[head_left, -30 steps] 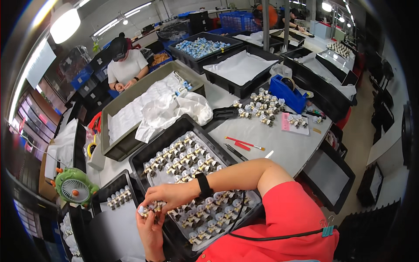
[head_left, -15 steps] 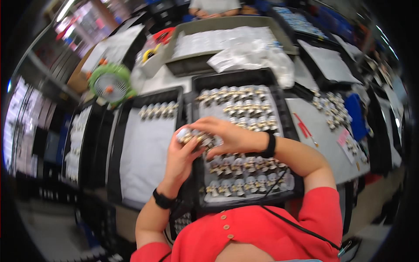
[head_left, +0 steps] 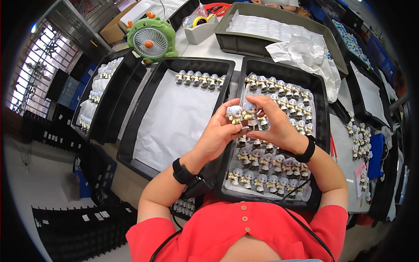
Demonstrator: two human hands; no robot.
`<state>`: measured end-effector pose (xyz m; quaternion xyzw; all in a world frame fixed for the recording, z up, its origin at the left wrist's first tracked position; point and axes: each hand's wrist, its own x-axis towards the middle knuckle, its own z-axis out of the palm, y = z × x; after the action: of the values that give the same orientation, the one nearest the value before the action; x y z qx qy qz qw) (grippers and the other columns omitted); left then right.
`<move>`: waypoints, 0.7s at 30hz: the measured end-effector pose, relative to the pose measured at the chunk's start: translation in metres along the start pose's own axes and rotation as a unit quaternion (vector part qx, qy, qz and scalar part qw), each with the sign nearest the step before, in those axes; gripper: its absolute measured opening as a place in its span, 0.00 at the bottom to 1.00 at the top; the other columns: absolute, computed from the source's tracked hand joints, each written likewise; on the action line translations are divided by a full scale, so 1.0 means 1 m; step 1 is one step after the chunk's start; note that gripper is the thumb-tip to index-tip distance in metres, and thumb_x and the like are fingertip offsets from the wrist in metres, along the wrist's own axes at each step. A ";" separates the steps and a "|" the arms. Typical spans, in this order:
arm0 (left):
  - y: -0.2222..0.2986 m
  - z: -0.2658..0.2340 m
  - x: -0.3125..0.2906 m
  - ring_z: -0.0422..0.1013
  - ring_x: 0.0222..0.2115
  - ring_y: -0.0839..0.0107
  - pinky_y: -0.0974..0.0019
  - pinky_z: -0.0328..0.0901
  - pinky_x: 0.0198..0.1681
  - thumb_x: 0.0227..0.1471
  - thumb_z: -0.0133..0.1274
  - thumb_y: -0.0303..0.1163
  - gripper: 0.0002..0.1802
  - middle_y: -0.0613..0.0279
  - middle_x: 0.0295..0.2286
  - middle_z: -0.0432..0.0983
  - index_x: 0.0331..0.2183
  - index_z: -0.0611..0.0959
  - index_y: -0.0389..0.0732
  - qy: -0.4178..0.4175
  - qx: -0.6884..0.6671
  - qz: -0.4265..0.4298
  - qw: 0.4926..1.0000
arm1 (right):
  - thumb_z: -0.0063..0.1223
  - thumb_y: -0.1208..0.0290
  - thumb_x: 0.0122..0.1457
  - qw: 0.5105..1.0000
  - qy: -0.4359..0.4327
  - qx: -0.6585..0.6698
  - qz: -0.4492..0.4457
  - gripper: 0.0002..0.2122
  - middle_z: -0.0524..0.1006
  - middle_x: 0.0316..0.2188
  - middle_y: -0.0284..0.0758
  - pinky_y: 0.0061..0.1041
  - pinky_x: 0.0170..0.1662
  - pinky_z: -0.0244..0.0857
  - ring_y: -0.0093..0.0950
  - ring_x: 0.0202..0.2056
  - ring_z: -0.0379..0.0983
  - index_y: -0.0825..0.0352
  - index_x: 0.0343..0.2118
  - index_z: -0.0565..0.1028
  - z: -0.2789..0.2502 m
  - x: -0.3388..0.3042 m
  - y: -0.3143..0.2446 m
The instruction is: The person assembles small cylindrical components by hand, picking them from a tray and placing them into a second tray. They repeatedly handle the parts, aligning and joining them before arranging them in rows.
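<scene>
Small chibi figurines with pale hair and white-and-gold clothes are between my hands, above the left edge of the filled tray. My left hand (head_left: 218, 132) closes its fingers and thumb round one figurine (head_left: 235, 114). Right beside it, my right hand (head_left: 281, 127) curves its thumb and fingers round another figurine (head_left: 252, 116). More figurines may be hidden between the palms. Below them the black tray (head_left: 322, 174) holds several rows of matching figurines on white lining. To the left, another black tray (head_left: 126, 150) has one short row of figurines (head_left: 200, 81) along its far end.
A green fan (head_left: 150, 40) stands beyond the left tray. At the back is a grey-green bin (head_left: 238, 43) with crumpled white sheeting (head_left: 307, 54) over its edge. Loose figurines (head_left: 360, 140) lie at the right by a blue piece (head_left: 376, 157). A further tray (head_left: 111, 115) stands far left.
The view has swung left, so the trays sit further right in it. My hands stay together over the filled tray's left edge, and the held figurines now face up more plainly between the fingers.
</scene>
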<state>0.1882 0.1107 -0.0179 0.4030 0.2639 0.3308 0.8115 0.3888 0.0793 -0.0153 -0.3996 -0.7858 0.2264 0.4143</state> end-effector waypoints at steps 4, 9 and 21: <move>-0.003 -0.006 0.002 0.70 0.42 0.72 0.64 0.67 0.45 0.50 0.50 0.21 0.29 0.62 0.43 0.69 0.54 0.62 0.44 0.016 0.004 0.003 1.000 | 0.67 0.79 0.38 0.999 0.006 0.027 0.019 0.38 0.65 0.48 0.38 0.27 0.46 0.68 0.31 0.45 0.66 0.61 0.56 0.61 0.001 0.000 0.001; -0.009 -0.005 0.002 0.72 0.39 0.72 0.64 0.66 0.44 0.51 0.52 0.25 0.23 0.61 0.42 0.70 0.49 0.66 0.44 0.065 0.043 -0.033 0.996 | 0.64 0.81 0.40 0.997 0.029 0.054 0.037 0.36 0.65 0.48 0.37 0.26 0.47 0.68 0.29 0.44 0.66 0.62 0.55 0.62 0.003 0.000 0.001; -0.027 0.006 -0.003 0.72 0.36 0.69 0.66 0.66 0.38 0.48 0.53 0.28 0.18 0.59 0.35 0.75 0.43 0.70 0.38 -0.083 0.462 0.022 0.883 | 0.60 0.84 0.41 0.992 0.051 0.101 0.053 0.34 0.63 0.53 0.35 0.26 0.51 0.65 0.28 0.49 0.65 0.62 0.55 0.62 -0.008 0.000 0.003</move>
<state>0.1992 0.0931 -0.0360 0.7640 0.3094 0.1546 0.5446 0.3964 0.0809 -0.0132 -0.4081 -0.7140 0.3058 0.4797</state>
